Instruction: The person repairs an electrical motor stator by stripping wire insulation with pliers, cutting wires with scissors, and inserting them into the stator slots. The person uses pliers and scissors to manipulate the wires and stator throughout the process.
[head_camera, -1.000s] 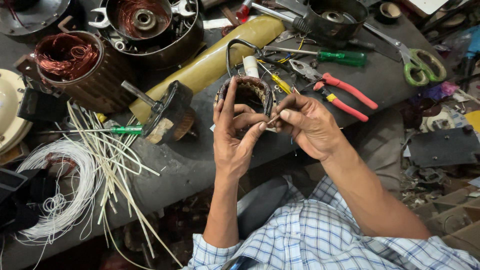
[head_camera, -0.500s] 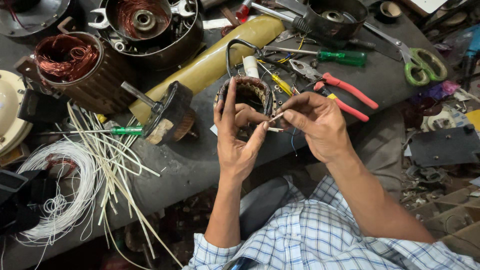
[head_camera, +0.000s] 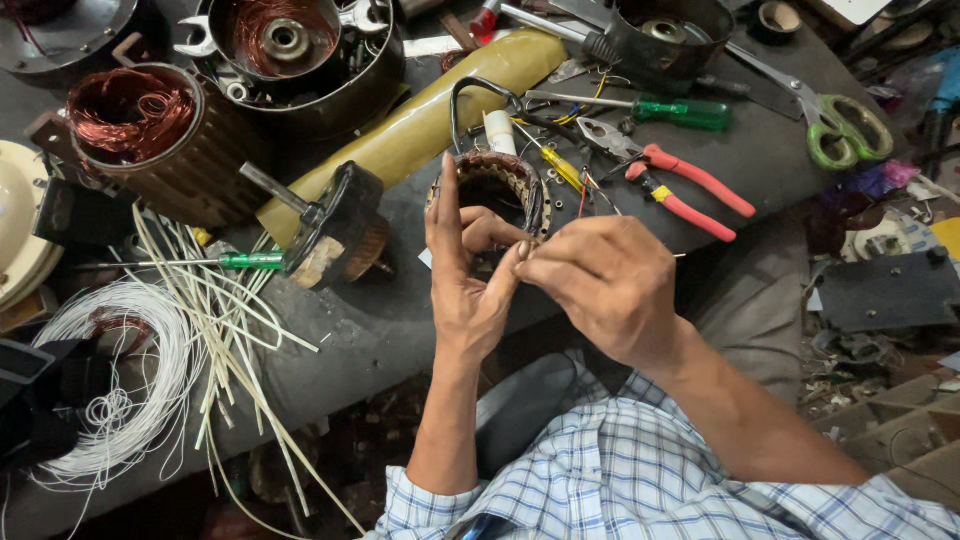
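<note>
Stator: a small round motor stator (head_camera: 497, 192) with dark windings stands on the grey bench (head_camera: 400, 330), its open bore turned up toward the camera, just beyond both hands.
Left hand: the left hand (head_camera: 467, 270) cups the near rim of the stator, index finger stretched straight up along its left side, thumb and middle fingers curled over the edge into the bore; it is closed around the ring, steadying it.
Right hand: the right hand (head_camera: 608, 285) is bunched at the stator's near right edge, fingertips pinched together against the left fingers. They seem to nip something thin, perhaps a wire or a sleeve end, but it is too small to tell.
Key relation: the stator lies straight ahead of the fingertips, away from the body, its axis pointing roughly upward; the pinch sits at the rim, so the winding is touching or just beside the right fingertips. The left hand is the nearer, already wrapped on it.
Nearby tools: red-handled pliers (head_camera: 690, 190) lie just right of the stator, a green-handled screwdriver (head_camera: 650, 108) beyond, green-handled scissors (head_camera: 835, 125) farther right.
Left side: a bundle of white sleeving strips (head_camera: 215, 320), a coil of white cord (head_camera: 110, 390), a rotor with its shaft (head_camera: 325, 225), and a copper-wound stator (head_camera: 150, 135).
</note>
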